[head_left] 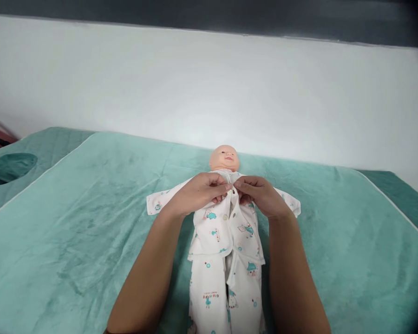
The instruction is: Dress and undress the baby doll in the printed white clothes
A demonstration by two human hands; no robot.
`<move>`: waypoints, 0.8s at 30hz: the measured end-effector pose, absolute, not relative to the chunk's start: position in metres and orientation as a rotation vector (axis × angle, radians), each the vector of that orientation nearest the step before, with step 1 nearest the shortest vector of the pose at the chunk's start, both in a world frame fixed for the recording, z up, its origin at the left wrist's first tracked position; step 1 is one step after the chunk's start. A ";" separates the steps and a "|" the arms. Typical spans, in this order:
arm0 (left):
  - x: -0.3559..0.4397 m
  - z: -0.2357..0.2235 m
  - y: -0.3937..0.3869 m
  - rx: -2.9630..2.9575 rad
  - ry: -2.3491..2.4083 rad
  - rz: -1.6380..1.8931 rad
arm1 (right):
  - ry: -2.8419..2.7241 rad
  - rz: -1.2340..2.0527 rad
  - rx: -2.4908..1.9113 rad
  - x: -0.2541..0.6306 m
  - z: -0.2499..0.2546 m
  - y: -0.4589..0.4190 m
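While both forearms reach up from the lower edge of the view, the pale-pink plastic baby doll [225, 158] lies on its back between them, its bald, round head beyond the hands and its legs running back toward the viewer. Over its chest, the bare left hand [209, 188] and the bare right hand [256, 191] almost meet, each pinching a front edge of the white, long-sleeved cloth jacket [211, 232] with teal and brown prints between thumb and fingers, just below the collar. One sleeve stretches out past the left wrist, the other past the right, so the hands sit inside the span of the doll's arms. Small round fastenings show along the front edges, just beside the fingertips and lower down; the jacket's hem lies nearer the viewer than the hands, over matching white printed cloth trousers [209, 301]. Beneath everything spreads a soft, teal plush cover [337, 260] with thin white edging, and behind the doll's head rises a plain white wall [209, 83]
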State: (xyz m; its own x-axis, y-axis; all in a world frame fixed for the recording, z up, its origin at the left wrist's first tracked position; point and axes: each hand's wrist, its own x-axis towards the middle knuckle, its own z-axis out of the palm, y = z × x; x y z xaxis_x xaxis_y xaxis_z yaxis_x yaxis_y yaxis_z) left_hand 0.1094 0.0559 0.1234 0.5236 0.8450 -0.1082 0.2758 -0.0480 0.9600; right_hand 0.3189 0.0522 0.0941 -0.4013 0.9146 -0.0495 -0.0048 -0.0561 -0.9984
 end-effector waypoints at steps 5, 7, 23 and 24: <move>0.108 0.127 0.056 1.601 0.956 0.597 | -1.470 1.563 -1.016 0.319 0.091 0.054; 0.108 0.127 0.056 1.593 0.933 0.604 | -1.469 1.564 -1.027 0.319 0.091 0.055; 0.110 0.127 0.055 1.674 1.038 0.594 | -1.519 1.607 -0.947 0.326 0.084 0.058; 0.110 0.126 0.055 1.672 1.033 0.596 | -1.516 1.614 -0.927 0.326 0.084 0.058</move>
